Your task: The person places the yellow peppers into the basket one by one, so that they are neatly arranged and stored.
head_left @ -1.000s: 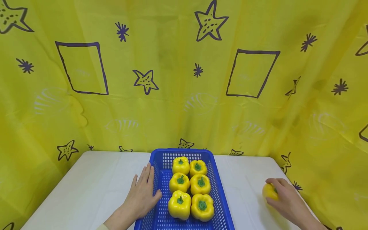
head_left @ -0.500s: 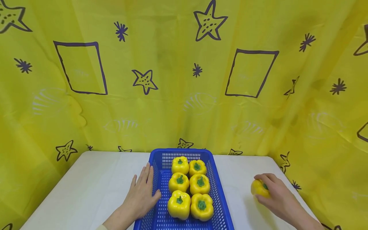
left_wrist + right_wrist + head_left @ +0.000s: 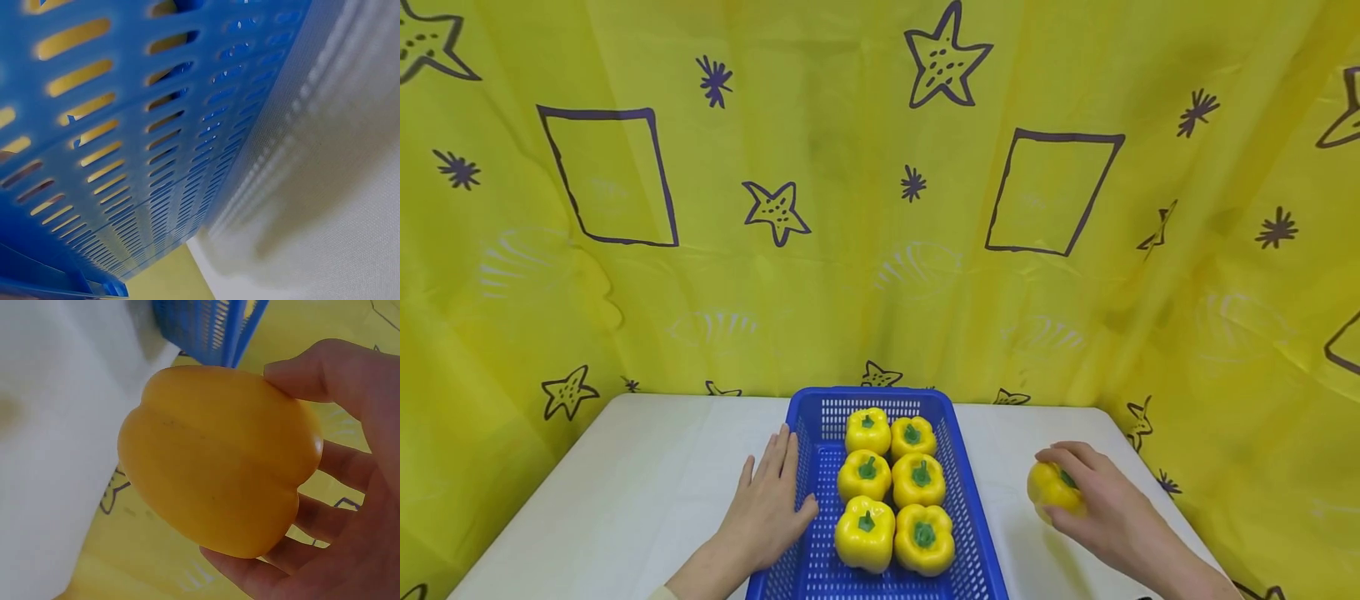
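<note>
My right hand (image 3: 1101, 502) grips a yellow bell pepper (image 3: 1051, 490) with a green stem, to the right of the blue basket (image 3: 967, 483). In the right wrist view the thumb and fingers curl round that bell pepper (image 3: 215, 459), which fills the middle of the picture. Straight fingers of my left hand (image 3: 767, 504) lie along the basket's left rim, the thumb over the inside. Inside the basket several yellow bell peppers (image 3: 864, 533) stand stem up in two columns toward its right side. The left wrist view shows the slotted basket wall (image 3: 144, 144) close up; the left hand is mostly hidden there.
The basket stands on a white-covered table (image 3: 647, 483). Behind and on both sides hangs a yellow curtain (image 3: 842, 292) printed with stars and frames. Within the basket, a strip of bare floor (image 3: 826, 533) runs along the left of the peppers.
My right hand has carried the yellow bell pepper leftward, from near the table's right edge toward the basket. The left hand has stayed on the basket rim.
</note>
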`<state>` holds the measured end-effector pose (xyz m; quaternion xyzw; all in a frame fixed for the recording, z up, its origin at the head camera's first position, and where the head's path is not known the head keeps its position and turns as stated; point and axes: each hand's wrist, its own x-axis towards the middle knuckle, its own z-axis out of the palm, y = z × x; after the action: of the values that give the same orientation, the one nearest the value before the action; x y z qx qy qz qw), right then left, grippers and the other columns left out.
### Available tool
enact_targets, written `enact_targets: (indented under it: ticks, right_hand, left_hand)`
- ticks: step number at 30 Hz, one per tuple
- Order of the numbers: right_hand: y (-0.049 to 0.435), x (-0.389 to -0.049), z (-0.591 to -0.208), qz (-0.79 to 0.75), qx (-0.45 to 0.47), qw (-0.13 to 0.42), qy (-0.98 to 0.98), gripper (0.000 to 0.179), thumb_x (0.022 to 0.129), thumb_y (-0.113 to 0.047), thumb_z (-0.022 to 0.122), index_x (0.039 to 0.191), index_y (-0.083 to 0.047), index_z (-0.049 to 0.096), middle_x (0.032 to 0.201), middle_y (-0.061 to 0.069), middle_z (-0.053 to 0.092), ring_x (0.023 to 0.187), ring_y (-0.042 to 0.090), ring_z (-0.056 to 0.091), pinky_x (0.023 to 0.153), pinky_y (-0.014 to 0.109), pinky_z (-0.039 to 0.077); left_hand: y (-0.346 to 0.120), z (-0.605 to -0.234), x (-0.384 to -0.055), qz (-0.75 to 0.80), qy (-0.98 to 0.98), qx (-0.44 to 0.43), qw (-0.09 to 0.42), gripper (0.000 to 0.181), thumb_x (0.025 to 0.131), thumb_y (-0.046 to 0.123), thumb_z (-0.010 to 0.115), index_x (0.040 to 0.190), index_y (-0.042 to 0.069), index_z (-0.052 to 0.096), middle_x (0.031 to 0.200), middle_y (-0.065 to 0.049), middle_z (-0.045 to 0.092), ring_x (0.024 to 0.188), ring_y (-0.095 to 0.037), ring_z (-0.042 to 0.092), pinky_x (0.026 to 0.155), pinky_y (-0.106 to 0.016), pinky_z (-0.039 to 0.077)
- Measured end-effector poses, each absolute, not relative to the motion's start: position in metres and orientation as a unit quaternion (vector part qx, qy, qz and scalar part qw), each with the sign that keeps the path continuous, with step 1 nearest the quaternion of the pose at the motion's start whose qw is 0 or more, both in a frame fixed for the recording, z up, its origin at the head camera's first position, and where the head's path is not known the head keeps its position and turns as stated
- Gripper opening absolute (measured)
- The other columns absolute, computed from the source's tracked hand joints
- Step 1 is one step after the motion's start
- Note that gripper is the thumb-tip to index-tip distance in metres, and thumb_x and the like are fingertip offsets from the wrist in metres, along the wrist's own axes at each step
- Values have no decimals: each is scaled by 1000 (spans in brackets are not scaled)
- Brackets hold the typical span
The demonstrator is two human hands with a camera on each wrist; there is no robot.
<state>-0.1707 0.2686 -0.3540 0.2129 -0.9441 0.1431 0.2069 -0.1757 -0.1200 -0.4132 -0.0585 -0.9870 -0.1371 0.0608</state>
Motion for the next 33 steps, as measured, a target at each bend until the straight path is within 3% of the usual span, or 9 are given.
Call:
enact_targets:
  ticks: [19, 24, 33]
  right_hand:
    - [236, -160, -335, 148, 268, 191, -933, 47, 67, -27, 75, 109, -30, 54, 117, -16, 46, 97, 0, 47, 71, 18, 50]
    - [226, -157, -330, 147, 264, 159, -940, 47, 69, -31, 73, 111, -36, 52, 120, -20, 44, 104, -1, 46, 76, 20, 50]
    - [211, -152, -326, 166, 291, 115, -935, 49, 71, -32, 72, 113, -40, 49, 122, -21, 40, 101, -3, 45, 76, 18, 50]
  left_hand:
    - [-120, -415, -175, -140, -986, -57, 67, 81, 82, 44, 50, 142, 0, 17, 151, -15, 8, 138, -32, 13, 106, -59, 13]
    - [-120, -415, -174, -142, -986, -58, 69, 81, 82, 45, 49, 142, 0, 17, 151, -15, 8, 138, -31, 13, 107, -58, 14]
    - [-120, -415, -174, -146, -985, -56, 69, 81, 82, 45, 49, 142, 0, 17, 151, -15, 9, 138, -31, 13, 107, -58, 14]
